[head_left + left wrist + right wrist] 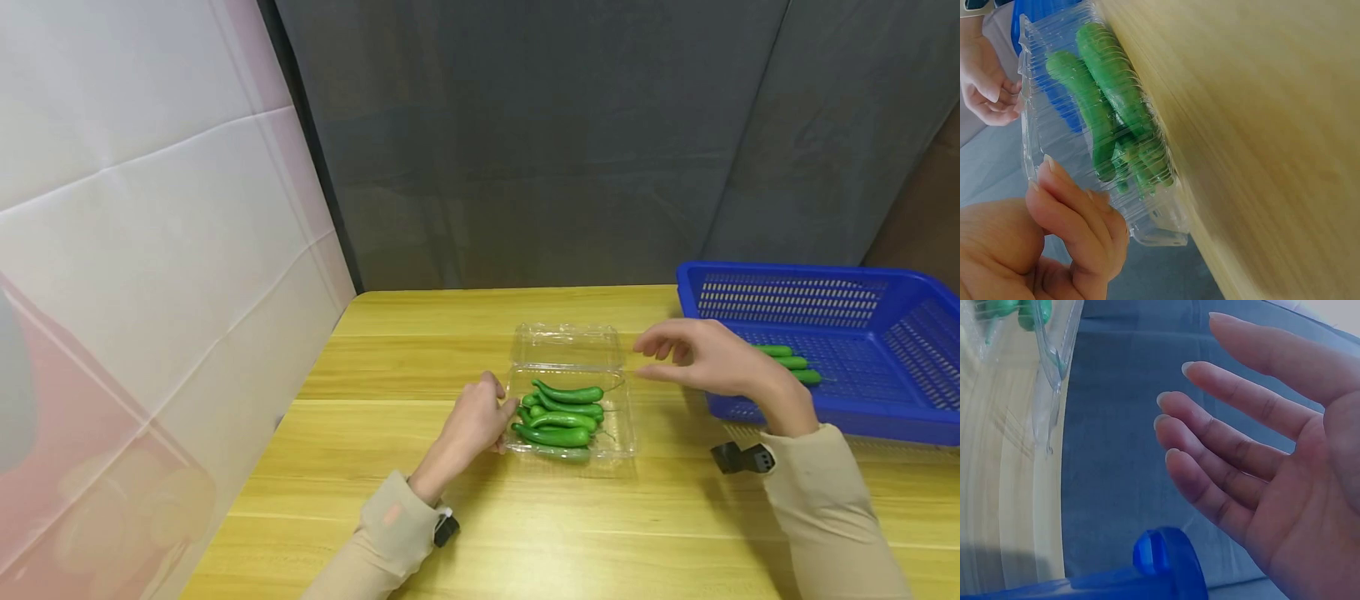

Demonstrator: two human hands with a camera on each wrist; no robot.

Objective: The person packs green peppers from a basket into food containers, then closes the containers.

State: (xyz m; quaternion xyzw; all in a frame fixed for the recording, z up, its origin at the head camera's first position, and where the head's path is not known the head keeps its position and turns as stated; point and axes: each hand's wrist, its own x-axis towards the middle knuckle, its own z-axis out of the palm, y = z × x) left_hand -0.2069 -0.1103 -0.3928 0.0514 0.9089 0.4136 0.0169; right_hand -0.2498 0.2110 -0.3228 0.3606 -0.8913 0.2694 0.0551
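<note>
A clear plastic clamshell box (619,437) lies on the table with its lid (567,346) folded back away from me. Several green chili peppers (566,421) are in its base, side by side. At the box's left edge, my left hand (474,414) holds the rim with curled fingers; the left wrist view shows its fingertips (1044,178) against the plastic wall. My right hand (705,357) hovers between the box and the blue basket (795,275), holding nothing. In the right wrist view its fingers (1235,434) are spread and gently bent.
The blue perforated basket stands on the right of the table, with several green peppers (795,363) inside, partly hidden by my right forearm. A grey curtain (525,150) hangs behind the wooden table (420,342). A pale printed sheet (150,250) is on the left.
</note>
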